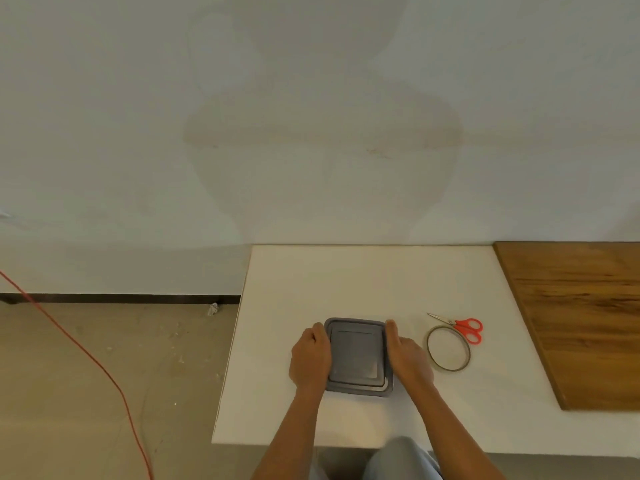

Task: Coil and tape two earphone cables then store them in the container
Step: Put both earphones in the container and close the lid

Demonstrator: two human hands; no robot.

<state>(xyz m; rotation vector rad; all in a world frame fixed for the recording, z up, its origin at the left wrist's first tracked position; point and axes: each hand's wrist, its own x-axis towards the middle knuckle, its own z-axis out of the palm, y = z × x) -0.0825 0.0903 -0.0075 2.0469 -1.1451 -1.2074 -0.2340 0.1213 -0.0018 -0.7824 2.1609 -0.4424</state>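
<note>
Hands (pixel 360 355) flanking unlabelled grey container (pixel 358 356)

Grey container (pixel 356 356), red-handled scissors (pixel 464 329)

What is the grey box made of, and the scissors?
The grey container looks like matte plastic: dull, with moulded rounded corners. The scissors have shiny blades, likely metal, and glossy red handles, probably plastic.

1. I see the square grey lidded plastic container (pixel 358 356) on the white table (pixel 346 278).
2. Left hand (pixel 310 358) and right hand (pixel 408 358) flank it, touching.
3. Clear tape roll (pixel 429 344) to the right; red-handled scissors (pixel 464 329) just behind the roll.
</note>
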